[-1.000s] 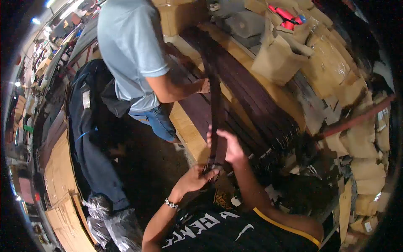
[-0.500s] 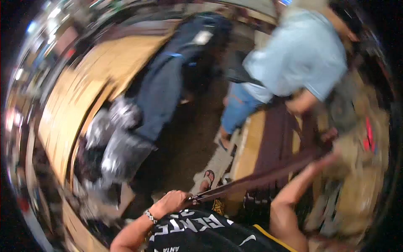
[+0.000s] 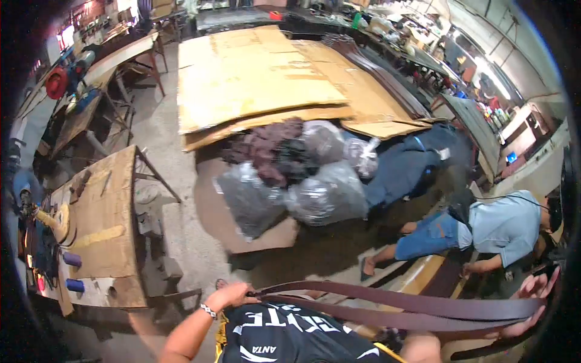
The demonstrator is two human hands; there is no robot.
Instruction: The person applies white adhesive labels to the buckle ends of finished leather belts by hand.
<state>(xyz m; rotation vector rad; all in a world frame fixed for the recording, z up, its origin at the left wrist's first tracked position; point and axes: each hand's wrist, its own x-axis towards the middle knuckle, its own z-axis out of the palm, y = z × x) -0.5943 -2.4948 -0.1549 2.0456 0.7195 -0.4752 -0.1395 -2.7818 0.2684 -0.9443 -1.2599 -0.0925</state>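
Observation:
Several long dark brown straps (image 3: pixel 387 302) stretch across the front of my black jersey, between my two hands. My left hand (image 3: pixel 233 294), with a patterned band at the wrist, is closed on their gathered ends near my chest. Far to the right, my right hand (image 3: pixel 534 296) holds the other end of the straps, its fingers partly stretched out above and below them. Between the hands the straps fan apart and bow slightly. Part of my right forearm is hidden behind them.
A co-worker in a light blue shirt (image 3: pixel 505 224) bends over a bench at right. Ahead, large cardboard sheets (image 3: pixel 254 78) lie beside dark cloth scraps and plastic bags (image 3: pixel 327 193). A cardboard-topped table (image 3: pixel 103 199) with purple thread spools (image 3: pixel 72 259) stands at left.
My view has swung left, bringing the left table and cardboard sheets into sight. The straps, earlier slanting up to my right hand, now run nearly level and spread apart.

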